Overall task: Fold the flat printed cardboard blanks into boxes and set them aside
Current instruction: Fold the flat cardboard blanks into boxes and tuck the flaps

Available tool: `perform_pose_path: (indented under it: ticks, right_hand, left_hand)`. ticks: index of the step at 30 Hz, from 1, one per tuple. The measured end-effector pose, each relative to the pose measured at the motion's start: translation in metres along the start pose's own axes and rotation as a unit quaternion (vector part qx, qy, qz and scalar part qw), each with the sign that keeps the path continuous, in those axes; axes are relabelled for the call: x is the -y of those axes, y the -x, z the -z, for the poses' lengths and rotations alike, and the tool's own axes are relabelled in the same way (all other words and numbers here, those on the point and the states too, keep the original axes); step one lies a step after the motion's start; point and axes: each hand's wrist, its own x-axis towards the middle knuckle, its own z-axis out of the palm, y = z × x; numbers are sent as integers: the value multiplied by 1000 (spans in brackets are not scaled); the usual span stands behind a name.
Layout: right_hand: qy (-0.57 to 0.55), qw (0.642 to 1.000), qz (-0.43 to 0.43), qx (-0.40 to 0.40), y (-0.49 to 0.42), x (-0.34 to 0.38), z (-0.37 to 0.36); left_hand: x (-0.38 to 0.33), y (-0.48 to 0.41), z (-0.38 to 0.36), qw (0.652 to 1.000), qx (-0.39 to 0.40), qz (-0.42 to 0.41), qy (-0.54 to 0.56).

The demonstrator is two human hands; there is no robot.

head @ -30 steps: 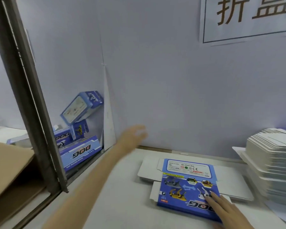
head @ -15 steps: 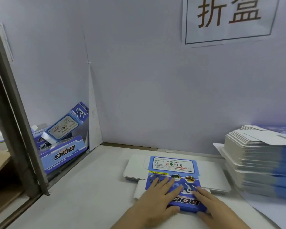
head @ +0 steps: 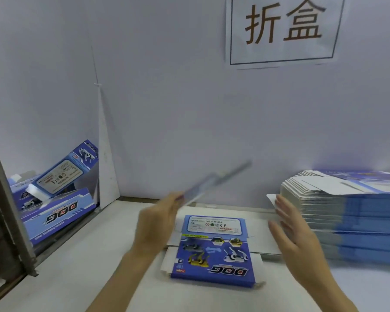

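At the lower left of the frame, several folded boxes (head: 54, 199) are lying in a loose pile behind a metal post (head: 7, 210). One box is leaning tilted on top of the others. The white worktop (head: 95, 255) is running from the post across to the right edge.

At centre, the left hand (head: 155, 226) is gripping one raised blank (head: 216, 183). Its fingers are curled round the blank's lower end. The blank is pointing up and to the right, clear of the worktop, and is showing edge-on and blurred.

Just right of that hand, a flat blank (head: 214, 248) is lying printed side up on the worktop, with white flaps showing around it.

Further right, the right hand (head: 295, 239) is hanging open, with fingers straight and slightly spread, between the flat blank and the stack of blanks (head: 358, 217). Whether its fingertips are touching the stack cannot be told. The stack is sitting on the worktop at the right edge. A paper sign (head: 284, 30) is hanging on the wall at the upper right.
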Motion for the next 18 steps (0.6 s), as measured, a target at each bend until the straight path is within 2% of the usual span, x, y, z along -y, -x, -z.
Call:
perform_pose_path:
  ticks: [2, 4, 11, 14, 16, 18]
  right_hand:
    - [-28, 999, -17, 1, -10, 12, -3]
    - [-44, 998, -36, 21, -17, 24, -6]
    - [-98, 994, -52, 19, -20, 42, -4]
    - [-79, 994, -56, 46, -20, 37, -6]
    - [-40, 993, -54, 95, -19, 28, -10]
    - [47, 972, -64, 220, -18, 17, -16]
  left_hand:
    - [-14, -23, 11, 994, -50, 64, 67]
    - [-30, -34, 18, 989, -70, 69, 111]
    - [-46, -30, 40, 981, -187, 48, -8]
    - [-42, -28, 38, 982, -177, 2, -67]
    - [-38, -28, 31, 980, -155, -46, -120]
    - [-38, -27, 27, 977, -149, -79, -132]
